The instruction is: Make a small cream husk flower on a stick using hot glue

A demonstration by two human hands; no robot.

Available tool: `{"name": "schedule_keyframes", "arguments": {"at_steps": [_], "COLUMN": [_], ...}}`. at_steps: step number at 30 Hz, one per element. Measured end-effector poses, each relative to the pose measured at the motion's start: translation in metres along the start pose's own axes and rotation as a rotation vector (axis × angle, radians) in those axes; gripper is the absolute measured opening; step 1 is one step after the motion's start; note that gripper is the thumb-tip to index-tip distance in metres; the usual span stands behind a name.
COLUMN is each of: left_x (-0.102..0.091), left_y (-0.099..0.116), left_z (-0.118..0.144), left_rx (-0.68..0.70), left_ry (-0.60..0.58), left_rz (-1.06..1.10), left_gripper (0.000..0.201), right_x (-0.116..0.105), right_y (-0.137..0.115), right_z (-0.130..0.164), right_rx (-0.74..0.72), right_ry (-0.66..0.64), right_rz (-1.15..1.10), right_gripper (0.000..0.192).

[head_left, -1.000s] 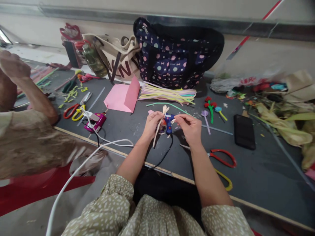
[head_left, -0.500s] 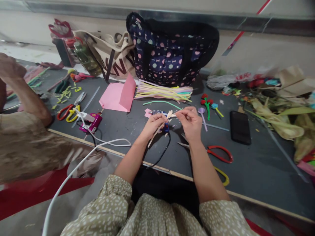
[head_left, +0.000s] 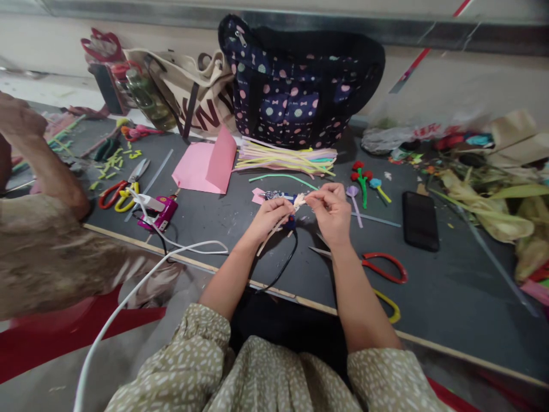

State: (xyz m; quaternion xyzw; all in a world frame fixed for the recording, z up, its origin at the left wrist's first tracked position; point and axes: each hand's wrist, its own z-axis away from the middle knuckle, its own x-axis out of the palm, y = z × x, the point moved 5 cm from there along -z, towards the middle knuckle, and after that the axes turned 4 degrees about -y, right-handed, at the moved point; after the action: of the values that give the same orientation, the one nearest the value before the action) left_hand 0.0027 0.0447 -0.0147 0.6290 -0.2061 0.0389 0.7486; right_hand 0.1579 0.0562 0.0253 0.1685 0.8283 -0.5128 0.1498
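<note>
Head view: my left hand grips a cream stem mid-bench; right hand pinches its frayed tip. Looks light, bendy, easily crushed, so I'd hold below the tip. Blue glue gun sits beneath; scissors near right.

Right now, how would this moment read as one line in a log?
left hand: holds cream stick | right hand: pinches stick's tip | glue gun: beneath hands | scissors: right, on table
</note>
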Motion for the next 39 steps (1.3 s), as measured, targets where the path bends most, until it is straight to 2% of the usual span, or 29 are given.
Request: {"name": "schedule_keyframes", "arguments": {"at_steps": [15,28,39], "left_x": [-0.0018,-0.0016,0.0008], "left_y": [-0.0028,-0.0025,-0.0022], "left_z": [-0.0006,-0.0005,0.0015], "left_rx": [-0.009,-0.002,-0.004], "left_ry": [-0.033,-0.067,-0.061], "left_rz": [-0.009,-0.050,-0.022], "left_gripper": [0.020,0.022,0.024], "right_x": [0.0009,0.0017,0.0020], "right_y": [-0.0006,-0.0019,-0.0029], "right_z": [-0.0004,0.0003,0.0019], "right_rx": [-0.010,-0.114,-0.133], "right_ry": [0.000,0.046,0.074], "right_rz": [0.015,-0.004,-0.004], "right_gripper": [0.024,0.016,0.012]}}
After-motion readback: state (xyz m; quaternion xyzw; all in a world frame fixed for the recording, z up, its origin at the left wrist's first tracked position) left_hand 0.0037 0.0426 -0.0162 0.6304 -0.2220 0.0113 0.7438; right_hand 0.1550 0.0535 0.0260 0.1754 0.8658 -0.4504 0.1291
